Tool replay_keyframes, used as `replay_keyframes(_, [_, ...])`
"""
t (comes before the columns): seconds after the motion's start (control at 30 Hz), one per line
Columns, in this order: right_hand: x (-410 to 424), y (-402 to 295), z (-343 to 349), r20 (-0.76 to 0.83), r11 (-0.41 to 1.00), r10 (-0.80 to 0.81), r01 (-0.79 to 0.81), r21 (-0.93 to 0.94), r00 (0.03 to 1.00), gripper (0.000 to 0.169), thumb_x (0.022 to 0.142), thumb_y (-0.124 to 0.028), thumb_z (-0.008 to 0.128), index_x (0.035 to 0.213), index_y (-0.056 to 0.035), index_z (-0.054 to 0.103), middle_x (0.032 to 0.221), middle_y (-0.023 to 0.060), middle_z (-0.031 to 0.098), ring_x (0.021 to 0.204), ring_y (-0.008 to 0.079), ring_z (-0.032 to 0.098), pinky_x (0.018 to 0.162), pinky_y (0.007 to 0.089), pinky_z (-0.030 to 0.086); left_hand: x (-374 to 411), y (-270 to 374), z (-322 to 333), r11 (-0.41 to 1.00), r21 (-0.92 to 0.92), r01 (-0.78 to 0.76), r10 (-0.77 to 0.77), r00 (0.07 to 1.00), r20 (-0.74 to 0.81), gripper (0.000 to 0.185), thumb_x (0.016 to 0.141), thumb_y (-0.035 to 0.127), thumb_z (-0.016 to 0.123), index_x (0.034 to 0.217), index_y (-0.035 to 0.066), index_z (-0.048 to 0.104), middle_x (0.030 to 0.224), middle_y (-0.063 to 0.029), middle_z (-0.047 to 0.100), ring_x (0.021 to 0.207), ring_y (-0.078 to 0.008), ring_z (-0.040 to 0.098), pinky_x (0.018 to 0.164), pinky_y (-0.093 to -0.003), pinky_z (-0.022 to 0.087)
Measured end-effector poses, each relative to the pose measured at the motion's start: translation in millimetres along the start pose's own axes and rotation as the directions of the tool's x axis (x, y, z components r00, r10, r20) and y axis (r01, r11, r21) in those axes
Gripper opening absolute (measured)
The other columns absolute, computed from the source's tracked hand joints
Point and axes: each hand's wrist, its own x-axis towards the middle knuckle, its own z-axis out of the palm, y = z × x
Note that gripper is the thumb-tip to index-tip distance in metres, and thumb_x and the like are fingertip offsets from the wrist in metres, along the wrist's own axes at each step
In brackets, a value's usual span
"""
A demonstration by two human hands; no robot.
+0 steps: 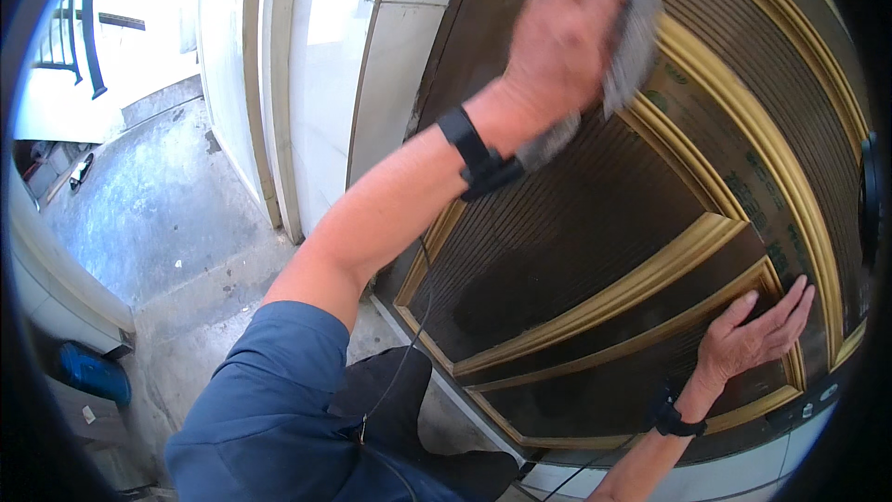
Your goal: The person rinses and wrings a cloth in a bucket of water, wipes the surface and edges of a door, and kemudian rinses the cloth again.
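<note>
A large dark brown door [557, 272] with gold mouldings and ribbed panels fills the right of the view. My left hand [564, 28] is raised to its upper part, clutching a grey cloth [634, 35] against the surface; hand and cloth are blurred. Another grey piece, apparently of the same cloth, shows beneath the wrist. My right hand [756, 335] lies with fingers spread on the door at the lower right, beside a gold moulding [787, 188], and holds nothing. Film with green print [752, 174] covers the flat strip between the mouldings. Black bands circle both wrists.
White wall tiles [404, 70] border the door on the left. A concrete floor [153, 202] leads to a bright opening with a dark metal railing [87, 28]. A blue container [94, 371] stands at lower left. Thin dark cables [411, 342] hang by my body.
</note>
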Motion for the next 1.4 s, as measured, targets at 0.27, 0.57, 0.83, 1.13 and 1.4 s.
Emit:
replay_keyframes(0.27, [-7, 9, 8, 0.016, 0.994, -0.061, 0.062, -0.089, 0.998, 0.058, 0.105, -0.036, 0.042, 0.156, -0.0083, 0.039, 0.156, 0.0169, 0.043, 0.143, 0.0337, 0.041, 0.116, 0.048, 0.033, -119, -57, -66, 0.971, 0.031, 0.238, -0.24, 0.965, 0.105, 0.063, 0.086, 0.007, 0.065, 0.145, -0.004, 0.047, 0.152, -0.0297, 0.042, 0.142, -0.0454, 0.041, 0.118, -0.0465, 0.036])
replay_keyframes(0.57, [-7, 15, 7, 0.011, 0.989, -0.114, 0.115, -0.09, 0.993, 0.055, 0.107, -0.035, 0.041, 0.155, -0.0084, 0.04, 0.156, 0.0153, 0.045, 0.143, 0.0316, 0.041, 0.117, 0.0456, 0.033, -412, 25, -132, 0.008, -0.614, 0.789, -0.98, 0.127, 0.152, 0.061, 0.103, 0.017, 0.05, 0.16, 0.011, 0.029, 0.156, -0.0054, 0.039, 0.144, -0.0191, 0.035, 0.122, -0.0326, 0.024])
replay_keyframes(0.83, [-6, 3, 10, -0.01, 0.995, -0.073, 0.072, -0.069, 0.997, 0.059, 0.106, -0.036, 0.041, 0.158, -0.0086, 0.036, 0.159, 0.0139, 0.039, 0.145, 0.03, 0.036, 0.115, 0.0471, 0.03, -405, 62, -146, 0.248, -0.192, 0.95, -0.963, 0.263, 0.058, 0.073, 0.096, 0.002, 0.06, 0.16, 0.004, 0.025, 0.161, -0.011, 0.029, 0.147, -0.0258, 0.031, 0.123, -0.0372, 0.026])
replay_keyframes(1.13, [-3, 3, 9, -0.037, 0.993, -0.112, 0.111, -0.039, 0.993, 0.057, 0.106, -0.036, 0.044, 0.156, -0.0095, 0.04, 0.156, 0.0129, 0.042, 0.142, 0.0265, 0.037, 0.113, 0.0421, 0.029, -138, -26, -84, 0.953, -0.069, 0.294, -0.282, 0.949, 0.142, 0.063, 0.083, -0.003, 0.062, 0.144, -0.003, 0.049, 0.153, -0.0294, 0.042, 0.137, -0.0465, 0.046, 0.114, -0.0444, 0.039])
replay_keyframes(1.4, [-5, 9, 9, -0.076, 0.991, -0.135, 0.133, -0.03, 0.988, 0.055, 0.107, -0.041, 0.044, 0.151, -0.0068, 0.046, 0.151, 0.0141, 0.049, 0.138, 0.03, 0.044, 0.114, 0.0433, 0.033, -337, 47, -111, 0.948, 0.231, 0.22, -0.295, 0.881, 0.37, 0.037, 0.076, 0.006, 0.071, 0.112, 0.012, 0.071, 0.142, -0.0269, 0.046, 0.136, -0.0527, 0.039, 0.111, -0.0611, 0.037])
